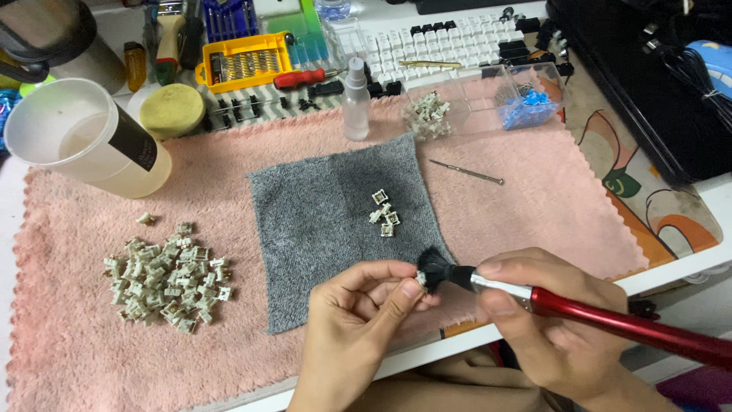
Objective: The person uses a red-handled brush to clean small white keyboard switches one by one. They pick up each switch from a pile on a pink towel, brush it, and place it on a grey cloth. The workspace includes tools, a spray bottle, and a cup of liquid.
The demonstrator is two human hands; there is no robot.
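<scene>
Left hand (pixel 358 305): fingers pinch a small pale plastic keyboard switch (pixel 420 280) at the near edge of the grey square microfibre cloth (pixel 320 221). Right hand (pixel 549 320): fingers clamped around a red-handled brush with black bristles (pixel 579 311), bristles touching the switch. Four more pale switches (pixel 384 213) lie on the grey cloth. Heap of pale switches (pixel 164 278) left, on the pink fleecy towel (pixel 534 206) covering the counter.
</scene>
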